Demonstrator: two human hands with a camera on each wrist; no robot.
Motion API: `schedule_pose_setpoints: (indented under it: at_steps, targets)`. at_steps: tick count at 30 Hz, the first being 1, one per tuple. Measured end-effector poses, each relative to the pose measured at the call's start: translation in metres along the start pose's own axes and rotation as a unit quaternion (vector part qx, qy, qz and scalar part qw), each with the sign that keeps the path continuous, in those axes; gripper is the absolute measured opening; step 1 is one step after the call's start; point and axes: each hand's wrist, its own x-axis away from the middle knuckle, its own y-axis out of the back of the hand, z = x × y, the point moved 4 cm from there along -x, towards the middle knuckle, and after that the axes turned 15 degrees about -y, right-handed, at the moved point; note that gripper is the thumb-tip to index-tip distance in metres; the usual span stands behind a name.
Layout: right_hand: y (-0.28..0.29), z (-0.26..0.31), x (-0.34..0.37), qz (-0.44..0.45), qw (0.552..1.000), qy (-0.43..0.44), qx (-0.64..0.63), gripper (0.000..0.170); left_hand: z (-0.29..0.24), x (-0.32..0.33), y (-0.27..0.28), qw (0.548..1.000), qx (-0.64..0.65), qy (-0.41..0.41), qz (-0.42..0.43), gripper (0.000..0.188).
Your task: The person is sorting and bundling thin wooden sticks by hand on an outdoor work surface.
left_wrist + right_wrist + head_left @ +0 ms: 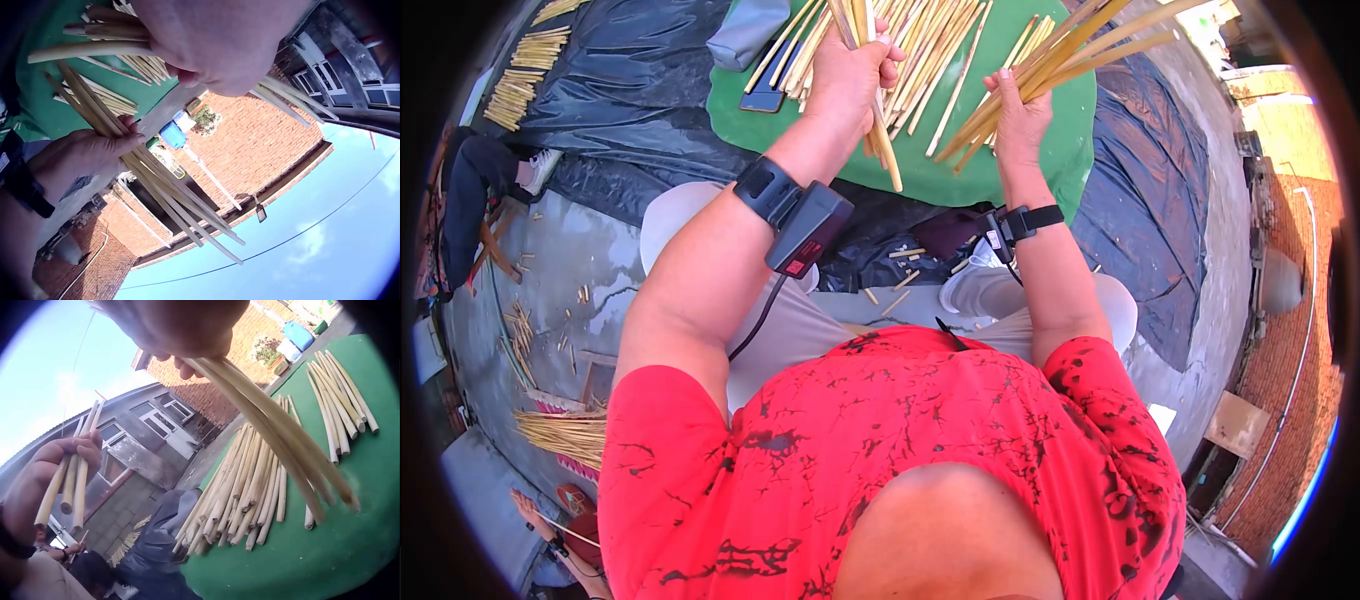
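Above a green-covered table (1055, 175), my left hand (845, 80) grips a few pale yellow sticks (886, 158), with their lower ends poking out below the fist. To its right, my right hand (1024, 122) holds a looser bunch of long sticks (1090, 50) that fans out toward the upper right. In the right wrist view, a large pile of sticks (240, 494) lies on the green cover, beside a smaller group (340, 403). Both bunches are raised over the table and apart from each other.
A phone (762, 101) and a grey-blue cloth item (748, 36) lie at the table's left. Black plastic sheeting (625, 100) surrounds the table, with more sticks (528, 75) on it. Another bundle (560, 433) sits at lower left, near another person's hand (528, 508).
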Motion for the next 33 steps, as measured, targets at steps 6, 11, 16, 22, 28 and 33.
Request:
schedule_pose_setpoints:
  at_steps: [6, 11, 16, 22, 28, 33]
  targets:
    - [-0.017, 0.008, 0.004, 0.027, 1.000, -0.008, -0.003, 0.017, 0.003, 0.004, -0.001, 0.999, 0.027, 0.024, 0.023, 0.016]
    - [-0.003, -0.037, 0.016, 0.001, 0.994, -0.019, 0.105, 0.017, 0.004, 0.007, -0.002, 0.999, 0.019, 0.032, 0.026, 0.013]
    - [-0.011, -0.036, 0.013, 0.023, 0.999, -0.028, 0.030, 0.015, 0.008, 0.011, -0.009, 0.997, 0.012, 0.048, 0.065, 0.015]
    - [-0.048, 0.013, 0.023, 0.185, 0.977, -0.080, 0.062, 0.018, -0.005, 0.004, -0.024, 0.991, 0.064, 0.019, 0.120, 0.028]
    - [-0.071, 0.014, 0.064, 0.388, 0.874, -0.292, 0.016, 0.017, -0.015, -0.004, -0.012, 0.951, 0.134, 0.149, 0.235, 0.046]
    - [-0.083, 0.019, 0.080, 0.452, 0.815, -0.358, -0.053, 0.023, -0.014, 0.002, -0.006, 0.941, 0.145, 0.156, 0.263, 0.032]
